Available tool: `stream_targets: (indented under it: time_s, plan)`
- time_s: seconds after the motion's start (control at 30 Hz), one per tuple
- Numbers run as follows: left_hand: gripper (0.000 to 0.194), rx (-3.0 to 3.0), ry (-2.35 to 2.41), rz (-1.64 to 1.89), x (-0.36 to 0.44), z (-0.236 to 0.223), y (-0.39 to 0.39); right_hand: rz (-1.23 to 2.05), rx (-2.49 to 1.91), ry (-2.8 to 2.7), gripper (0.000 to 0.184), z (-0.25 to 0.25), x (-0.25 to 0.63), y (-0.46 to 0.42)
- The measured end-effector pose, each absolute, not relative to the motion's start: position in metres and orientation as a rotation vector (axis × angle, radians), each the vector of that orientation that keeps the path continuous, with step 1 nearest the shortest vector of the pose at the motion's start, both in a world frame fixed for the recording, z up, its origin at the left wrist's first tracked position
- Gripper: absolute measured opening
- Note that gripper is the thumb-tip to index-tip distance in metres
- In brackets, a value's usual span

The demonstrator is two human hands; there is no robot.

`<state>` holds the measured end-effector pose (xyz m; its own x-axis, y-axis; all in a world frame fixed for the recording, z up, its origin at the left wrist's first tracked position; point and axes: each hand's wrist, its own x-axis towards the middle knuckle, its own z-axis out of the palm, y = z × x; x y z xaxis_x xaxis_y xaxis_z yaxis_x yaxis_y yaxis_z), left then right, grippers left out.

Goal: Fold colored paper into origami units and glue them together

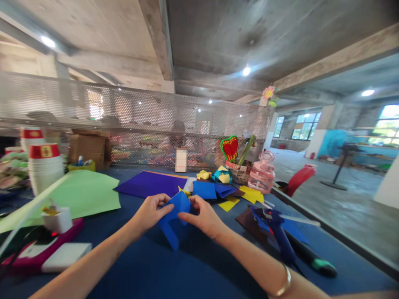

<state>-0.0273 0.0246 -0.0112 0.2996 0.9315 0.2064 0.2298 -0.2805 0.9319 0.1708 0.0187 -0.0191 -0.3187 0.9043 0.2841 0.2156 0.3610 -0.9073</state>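
A folded piece of blue paper (177,209) is held up between both hands just above the dark blue table. My left hand (152,212) pinches its left edge between thumb and fingers. On the other side, my right hand (199,214) grips the right edge, thumb toward me. The paper stands creased in a peak, with one flap hanging down toward the tabletop. Behind it lie more folded blue papers (204,190) and a large purple sheet (149,184). Parts of the fingers behind the paper are hidden.
A blue glue gun (277,228) and a black-and-green tool (322,265) lie right. At left are a light green sheet (84,193), a power strip (31,253) and stacked paper cups (45,166). A pink water bottle (262,176) stands by a basket (241,172); perforated panel (149,124) behind.
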Motion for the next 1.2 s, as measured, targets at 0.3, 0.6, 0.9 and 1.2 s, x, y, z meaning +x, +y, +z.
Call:
stream_targets:
  time_s: [0.3,0.6,0.9,1.2]
  plan:
    - [0.025,1.745,1.16,1.126,-0.032,-0.014,0.031,0.888,-1.085,-1.753,0.018,-0.02,0.185,0.037]
    - [0.025,1.684,1.178,1.164,-0.035,-0.015,0.034,0.773,-1.155,-1.69,0.031,-0.016,0.185,0.038]
    - [0.025,1.685,1.179,1.136,-0.033,-0.014,0.035,0.701,-1.186,-1.719,0.02,-0.015,0.193,0.044]
    - [0.027,1.475,1.185,1.159,-0.046,-0.009,0.037,0.435,-1.158,-1.72,0.019,-0.009,0.202,0.047]
